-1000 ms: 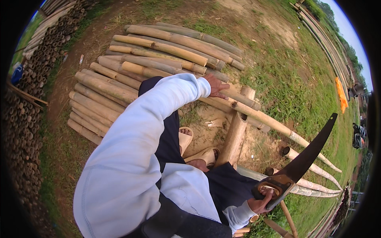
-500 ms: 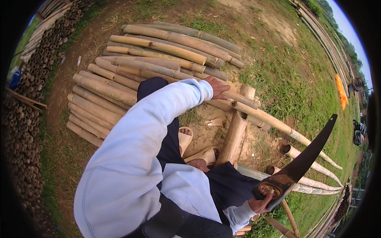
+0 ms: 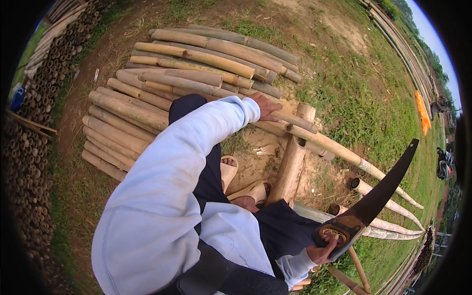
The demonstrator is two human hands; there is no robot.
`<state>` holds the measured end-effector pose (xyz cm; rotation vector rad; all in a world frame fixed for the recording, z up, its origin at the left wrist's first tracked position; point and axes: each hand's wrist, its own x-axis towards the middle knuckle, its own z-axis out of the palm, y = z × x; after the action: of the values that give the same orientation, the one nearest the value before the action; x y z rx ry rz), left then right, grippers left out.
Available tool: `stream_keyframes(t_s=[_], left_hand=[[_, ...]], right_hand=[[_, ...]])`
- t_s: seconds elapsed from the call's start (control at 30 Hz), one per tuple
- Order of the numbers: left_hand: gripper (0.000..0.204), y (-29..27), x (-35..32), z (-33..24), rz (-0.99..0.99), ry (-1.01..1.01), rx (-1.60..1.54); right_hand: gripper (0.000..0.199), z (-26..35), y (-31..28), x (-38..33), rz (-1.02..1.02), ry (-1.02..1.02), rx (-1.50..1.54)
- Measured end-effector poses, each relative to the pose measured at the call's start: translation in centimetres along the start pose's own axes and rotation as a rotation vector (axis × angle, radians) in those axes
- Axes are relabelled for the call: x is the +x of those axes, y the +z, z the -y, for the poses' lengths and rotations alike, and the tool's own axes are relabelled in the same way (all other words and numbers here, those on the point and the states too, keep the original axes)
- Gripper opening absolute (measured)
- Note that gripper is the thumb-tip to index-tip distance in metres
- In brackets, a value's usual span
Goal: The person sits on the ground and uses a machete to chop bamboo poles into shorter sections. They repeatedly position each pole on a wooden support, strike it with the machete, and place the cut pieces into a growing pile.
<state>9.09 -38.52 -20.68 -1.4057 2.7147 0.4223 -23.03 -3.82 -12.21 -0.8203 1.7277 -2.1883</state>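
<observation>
My left hand (image 3: 266, 106) lies over a bamboo piece (image 3: 298, 122), its fingers curled round the top and side. That piece rests across a thick bamboo support (image 3: 287, 172) on the ground in front of me. Close beside it, a longer bamboo pole (image 3: 351, 156) crosses the same support and runs off to the right. Low on the right, my right hand (image 3: 323, 250) is closed round the wooden handle of a handsaw (image 3: 377, 200). The saw's dark blade points up and away, apart from the bamboo.
Several cut bamboo lengths (image 3: 211, 59) lie side by side on the left. Stacked bamboo (image 3: 29, 172) lines the far left. More long poles (image 3: 383, 194) reach out on the right, past my sandalled feet (image 3: 250, 191). An orange cloth (image 3: 423, 112) lies farther off on grass.
My left hand and the bamboo piece under it have shifted slightly to the left. The right hand and saw have stayed almost in place.
</observation>
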Motion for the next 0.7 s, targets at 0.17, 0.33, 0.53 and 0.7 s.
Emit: stream_keyframes(t_s=[0.17, 0.33, 0.53, 0.7], left_hand=[[0.061, 1.6, -0.5, 0.4, -0.021, 0.028, 0.006], [0.062, 3.2, 0.7, -0.2, 0.003, 0.023, 0.063], [0.049, 5.6, 2.1, 1.2, -0.343, 0.028, 0.050], [0.056, 6.6, 3.8, 0.7, -0.103, -0.046, -0.042]], right_hand=[[0.016, -0.3, 0.3, -0.3, -0.029, -0.010, -0.042], [0.013, 0.7, 1.7, -0.6, 0.003, -0.031, -0.047], [0.014, 3.1, 4.1, -0.4, 0.177, 0.078, -0.283], [0.012, 1.3, 4.4, -1.9, 0.343, 0.270, -0.225]])
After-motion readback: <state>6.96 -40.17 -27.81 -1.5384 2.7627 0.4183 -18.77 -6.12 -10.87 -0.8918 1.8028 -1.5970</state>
